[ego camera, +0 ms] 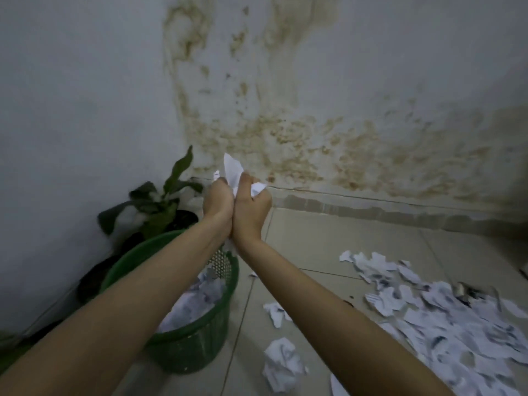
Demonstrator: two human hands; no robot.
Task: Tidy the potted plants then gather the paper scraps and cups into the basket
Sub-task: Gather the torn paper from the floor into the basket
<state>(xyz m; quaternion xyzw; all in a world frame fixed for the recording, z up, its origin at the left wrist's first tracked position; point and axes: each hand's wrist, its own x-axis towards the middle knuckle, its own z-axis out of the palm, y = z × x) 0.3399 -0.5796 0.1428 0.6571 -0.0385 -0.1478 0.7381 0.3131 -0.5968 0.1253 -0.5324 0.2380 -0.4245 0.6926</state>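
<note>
My left hand (217, 202) and my right hand (251, 208) are pressed together, heel to heel, clutching a bunch of white paper scraps (233, 170) that sticks out above the fingers. They are raised above the far rim of a green perforated basket (197, 342), which holds crumpled paper (190, 302). A potted plant (160, 207) with dark leaves stands in a black pot in the corner behind the basket. A wide heap of torn paper scraps (445, 315) covers the tiled floor at the right. No cup can be made out.
A stained wall runs behind and a plain wall closes the left side. More dark pots (94, 278) line the left wall beside the basket. Loose crumpled pieces (281, 364) lie on the floor between the basket and the heap.
</note>
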